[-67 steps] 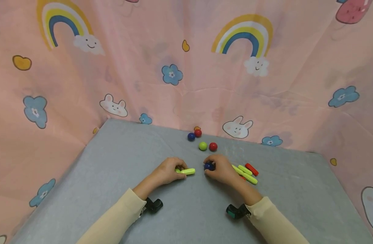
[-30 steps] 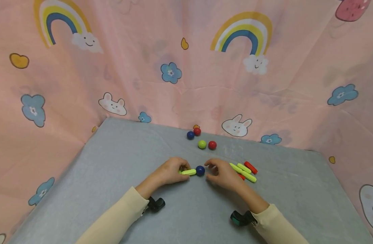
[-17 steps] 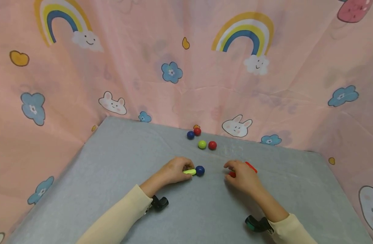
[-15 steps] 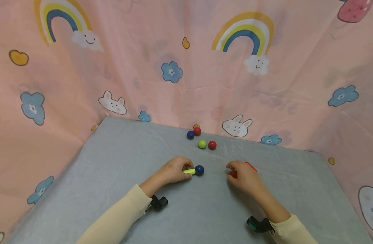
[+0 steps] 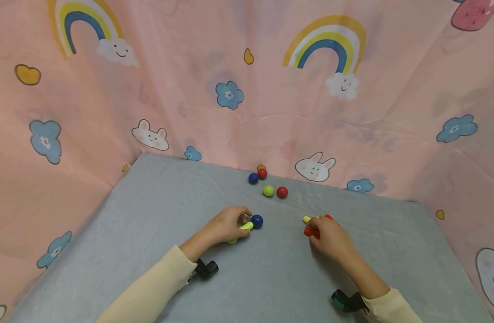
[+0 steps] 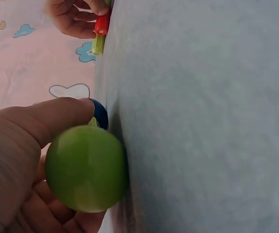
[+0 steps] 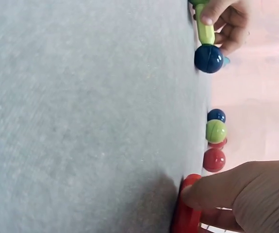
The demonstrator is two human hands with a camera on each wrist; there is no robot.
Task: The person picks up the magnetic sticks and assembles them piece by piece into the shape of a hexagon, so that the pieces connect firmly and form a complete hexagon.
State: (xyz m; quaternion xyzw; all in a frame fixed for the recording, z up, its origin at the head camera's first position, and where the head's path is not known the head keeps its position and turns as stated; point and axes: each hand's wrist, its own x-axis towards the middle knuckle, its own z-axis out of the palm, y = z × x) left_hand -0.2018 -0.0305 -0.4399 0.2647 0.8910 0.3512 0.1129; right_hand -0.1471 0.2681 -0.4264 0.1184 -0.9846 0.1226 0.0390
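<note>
My left hand point(image 5: 226, 226) pinches a yellow-green rod point(image 7: 205, 30). A green ball point(image 6: 87, 169) sits at the rod's near end, and a blue ball point(image 5: 256, 221) is at its other end, just beyond the fingertips. Farther right, my right hand point(image 5: 331, 237) has its thumb and fingers about a red rod point(image 7: 188, 206), whose end pokes out at the thumb. Beside it a yellow-green rod point(image 5: 307, 219) shows only its tip. The hand hides most of the rods lying there.
Behind the hands lie a blue ball point(image 5: 253, 178), two red balls, one farther back point(image 5: 262, 174) and one nearer point(image 5: 282, 192), and a green ball point(image 5: 268, 191). The grey cloth-covered table point(image 5: 247, 287) meets a pink patterned curtain point(image 5: 182, 67) at the back and sides.
The right hand has let go of the blue ball at the rod's end and moved right to the loose rods. The left hand has drawn back slightly, tilting the rod with its balls.
</note>
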